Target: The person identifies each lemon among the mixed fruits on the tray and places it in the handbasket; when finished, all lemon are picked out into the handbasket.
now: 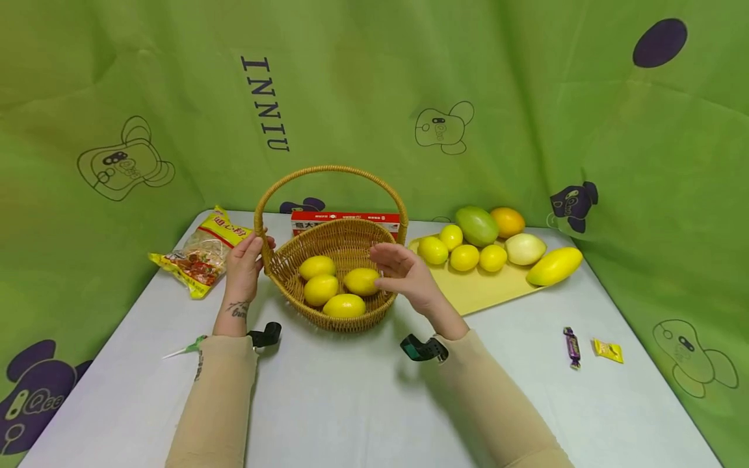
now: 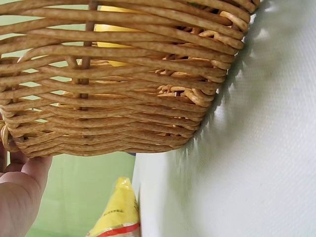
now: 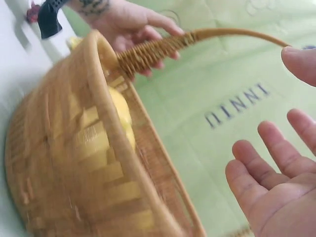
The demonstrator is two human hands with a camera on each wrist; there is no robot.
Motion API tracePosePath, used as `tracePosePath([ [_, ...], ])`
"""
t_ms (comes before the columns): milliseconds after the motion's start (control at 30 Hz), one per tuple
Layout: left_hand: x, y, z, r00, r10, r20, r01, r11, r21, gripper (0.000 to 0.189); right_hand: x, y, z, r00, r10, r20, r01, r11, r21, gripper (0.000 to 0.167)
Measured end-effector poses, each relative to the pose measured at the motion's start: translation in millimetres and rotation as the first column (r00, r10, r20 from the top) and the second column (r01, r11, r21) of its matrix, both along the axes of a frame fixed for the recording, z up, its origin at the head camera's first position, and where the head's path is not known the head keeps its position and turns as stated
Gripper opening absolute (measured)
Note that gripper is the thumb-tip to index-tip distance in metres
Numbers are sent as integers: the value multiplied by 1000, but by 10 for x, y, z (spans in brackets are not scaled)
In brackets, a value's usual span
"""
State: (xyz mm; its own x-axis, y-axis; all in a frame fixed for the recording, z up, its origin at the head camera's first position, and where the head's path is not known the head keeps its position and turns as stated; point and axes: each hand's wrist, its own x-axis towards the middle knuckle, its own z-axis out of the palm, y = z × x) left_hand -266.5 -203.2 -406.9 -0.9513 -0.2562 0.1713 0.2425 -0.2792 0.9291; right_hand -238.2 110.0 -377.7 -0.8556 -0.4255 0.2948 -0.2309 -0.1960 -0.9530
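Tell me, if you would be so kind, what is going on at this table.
A person is handling a wicker basket. Their left hand grips the basket handle near its left end, while the right hand is open by the basket's right side, holding nothing. Four yellow lemons are in the basket. More fruit lies on and around a yellow board to the right, and a plastic packet lies on the left.

Four lemons (image 1: 321,290) lie in the basket (image 1: 351,324), a box (image 1: 345,216) behind it, a bag (image 1: 201,257) to its left. A board (image 1: 482,289) bearing fruit (image 1: 465,258) lies right; two sweets (image 1: 572,349) lie before its right end.
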Motion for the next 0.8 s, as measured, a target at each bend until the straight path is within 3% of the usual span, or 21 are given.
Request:
tracePosePath([
  [133,-1,-4,5,1000,-3,4,3,1000,-13,46,-13,310,-62,993,-104,47,105,994,-13,56],
  [233,-3,-7,3,1000,-6,8,7,1000,-28,49,-68,561,-127,973,-221,68,223,974,-37,54],
  [300,-6,-6,3,1000,-11,9,11,1000,-29,50,-123,731,-172,945,-315,84,320,945,-65,54],
  [367,-7,-6,10,1000,-12,6,12,1000,-22,50,-197,893,-223,902,-418,105,427,900,-87,52],
  [467,-7,-5,17,1000,-10,3,10,1000,-16,49,-315,1099,-307,804,-575,153,592,798,-113,49],
  [567,0,-3,16,1000,-5,7,5,1000,-15,47,-439,1259,-398,673,-715,188,738,663,-122,45],
  [700,8,-1,6,1000,-5,5,5,1000,-12,42,-596,1420,-517,505,-837,212,863,496,-98,47],
  [800,12,8,7,1000,-9,6,9,1000,-6,43,-686,1507,-584,430,-873,232,902,428,-59,52],
])
